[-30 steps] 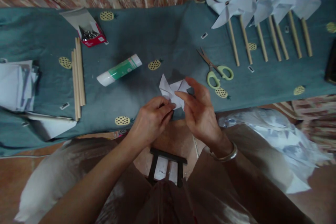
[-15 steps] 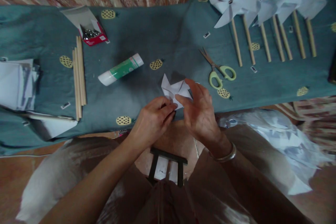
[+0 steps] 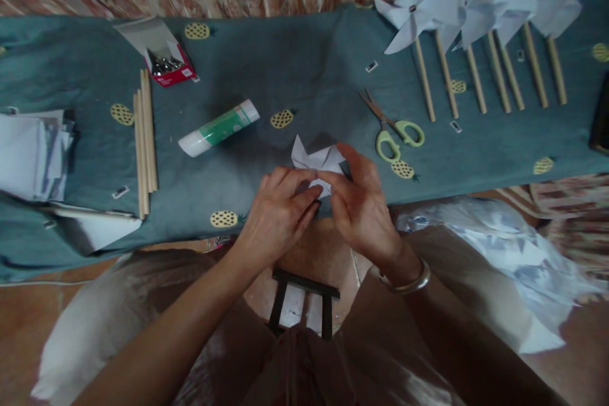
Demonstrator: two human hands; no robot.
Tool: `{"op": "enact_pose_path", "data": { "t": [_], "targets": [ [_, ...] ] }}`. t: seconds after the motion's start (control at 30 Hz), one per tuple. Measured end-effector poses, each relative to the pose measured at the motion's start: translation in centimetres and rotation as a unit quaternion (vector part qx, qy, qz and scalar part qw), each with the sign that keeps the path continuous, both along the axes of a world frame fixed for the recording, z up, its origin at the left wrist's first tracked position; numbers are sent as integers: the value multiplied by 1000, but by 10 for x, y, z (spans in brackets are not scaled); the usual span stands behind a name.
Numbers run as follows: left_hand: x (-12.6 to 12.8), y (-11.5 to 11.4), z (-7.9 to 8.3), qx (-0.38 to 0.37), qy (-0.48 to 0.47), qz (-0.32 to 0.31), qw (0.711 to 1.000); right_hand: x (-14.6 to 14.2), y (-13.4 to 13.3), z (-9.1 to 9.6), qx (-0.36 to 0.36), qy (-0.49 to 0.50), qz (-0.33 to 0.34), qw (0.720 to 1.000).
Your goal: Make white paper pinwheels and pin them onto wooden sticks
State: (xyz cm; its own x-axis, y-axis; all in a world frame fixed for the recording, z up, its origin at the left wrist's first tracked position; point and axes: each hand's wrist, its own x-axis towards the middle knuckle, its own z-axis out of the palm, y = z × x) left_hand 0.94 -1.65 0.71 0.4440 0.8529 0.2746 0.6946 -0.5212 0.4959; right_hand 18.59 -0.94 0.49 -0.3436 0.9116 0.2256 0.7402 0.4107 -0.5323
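Observation:
A folded white paper pinwheel head [image 3: 314, 162] lies near the front edge of the teal pineapple-print cloth [image 3: 295, 70]. My left hand [image 3: 276, 216] pinches its near left corner with curled fingers. My right hand [image 3: 361, 203] holds its right side between thumb and fingers; a bangle sits on that wrist. Both hands hide the lower half of the paper.
A glue stick [image 3: 219, 127] lies left of the paper, green-handled scissors [image 3: 394, 130] to the right. Wooden sticks [image 3: 144, 139] and a red box of pins [image 3: 167, 65] are at left, paper sheets [image 3: 31, 155] far left. Several finished pinwheels [image 3: 457, 9] lie top right. A plastic bag [image 3: 499, 247] rests on my right knee.
My left fingers have slid forward over the paper's near corner, and my right thumb has closed toward them. The paper itself stays in place.

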Motion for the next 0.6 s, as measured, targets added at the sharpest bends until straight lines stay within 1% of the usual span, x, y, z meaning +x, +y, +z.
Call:
{"op": "enact_pose_path", "data": {
  "t": [0.1, 0.17, 0.4, 0.5, 0.6],
  "targets": [
    [0, 0, 0, -1, 19, -2, 1000, 4, 3, 3, -2, 41, 2, 999],
    [0, 0, -1, -3, 20, -1, 1000, 5, 5, 4, 3, 46, 3, 999],
    [1, 1, -2, 11, 22, 2, 1000, 4, 3, 3, 34, -17, 9, 999],
    [1, 1, -1, 3, 29, 3, 1000, 2, 1, 3, 32, -51, 12, 998],
    [1, 1, 0, -2, 35, 3, 999, 1, 0, 3, 30, -52, 6, 998]
  ]
}}
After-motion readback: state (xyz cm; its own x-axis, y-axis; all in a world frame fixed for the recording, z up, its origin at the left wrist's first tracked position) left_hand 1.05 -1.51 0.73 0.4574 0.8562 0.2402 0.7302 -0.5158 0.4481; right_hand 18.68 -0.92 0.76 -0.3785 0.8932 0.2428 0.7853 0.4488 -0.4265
